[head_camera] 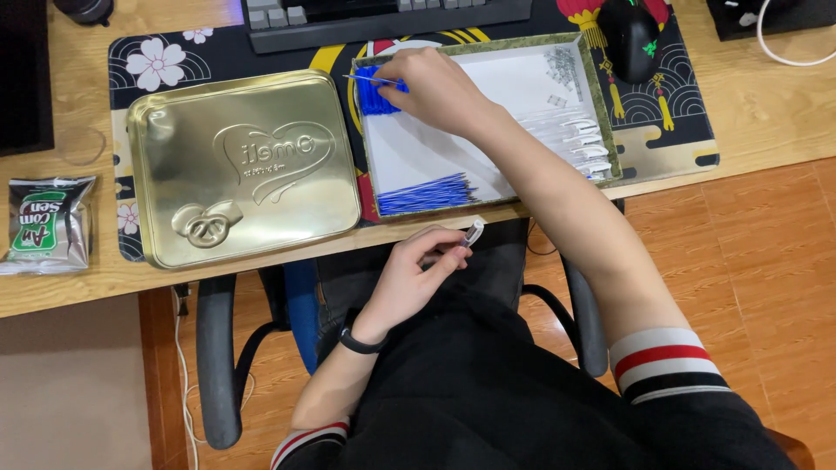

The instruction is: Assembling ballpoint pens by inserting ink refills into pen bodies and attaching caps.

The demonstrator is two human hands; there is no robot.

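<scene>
Right hand (433, 87) pinches one thin blue stick (374, 81) from the pile in the shallow tray (601, 104), upper centre of frame; left hand (416, 270), lower centre, holds a small clear tube (473, 231) closed-fingered. Finished clear pieces (585, 144) line the tray's right; many blue sticks (427, 193) remain, so I'd judge plenty left

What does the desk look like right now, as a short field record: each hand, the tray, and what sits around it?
left hand: at the desk edge, pinching a small clear piece
right hand: reaching into the tray, fingers on a thin blue stick
tray: shallow, white-lined, on the desk mat
tray contents: blue stick bundles top-left and along the near edge; clear pieces at the right side
left of tray: gold tin lid, embossed heart
far left: snack packet
behind tray: keyboard, black mouse
</scene>
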